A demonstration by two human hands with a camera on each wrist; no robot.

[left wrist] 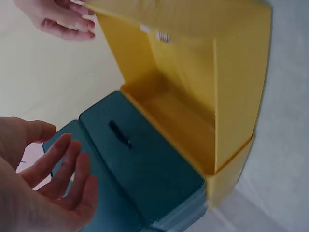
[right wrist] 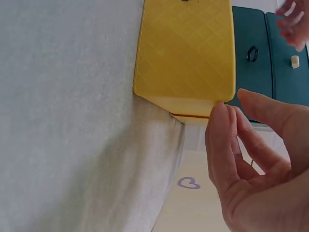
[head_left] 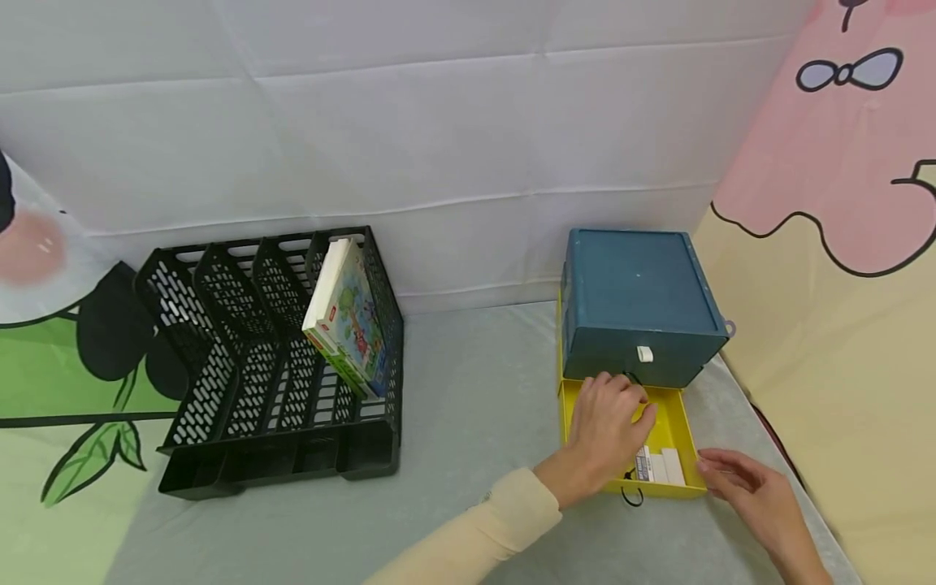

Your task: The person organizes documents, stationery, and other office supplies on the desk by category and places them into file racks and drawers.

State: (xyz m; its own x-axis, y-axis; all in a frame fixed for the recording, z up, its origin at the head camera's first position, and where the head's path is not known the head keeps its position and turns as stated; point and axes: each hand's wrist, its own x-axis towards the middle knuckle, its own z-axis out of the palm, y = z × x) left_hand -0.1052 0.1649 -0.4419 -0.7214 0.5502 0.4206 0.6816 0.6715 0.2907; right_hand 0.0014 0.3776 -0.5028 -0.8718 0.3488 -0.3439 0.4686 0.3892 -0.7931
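A yellow drawer (head_left: 691, 455) stands pulled out from under a teal drawer box (head_left: 636, 280). Small white boxes (head_left: 665, 467) lie near its front. Over its left side hovers my left hand (head_left: 607, 426), fingers loosely bent; in the left wrist view the left hand (left wrist: 53, 179) holds nothing and is apart from the teal fronts (left wrist: 145, 154). At the yellow drawer's front right corner is my right hand (head_left: 753, 496). In the right wrist view, the right hand's fingertips (right wrist: 221, 110) touch the corner of the yellow front (right wrist: 186, 53), with the thumb apart from the fingers.
A black slotted rack (head_left: 285, 455) stands at the left, with picture books (head_left: 354, 317) upright in its right slot. The upper teal front has a white pull tab (head_left: 644, 354); a black loop (head_left: 632, 497) hangs from the yellow front. White cloth (head_left: 453, 146) hangs behind the grey tabletop (head_left: 468, 390).
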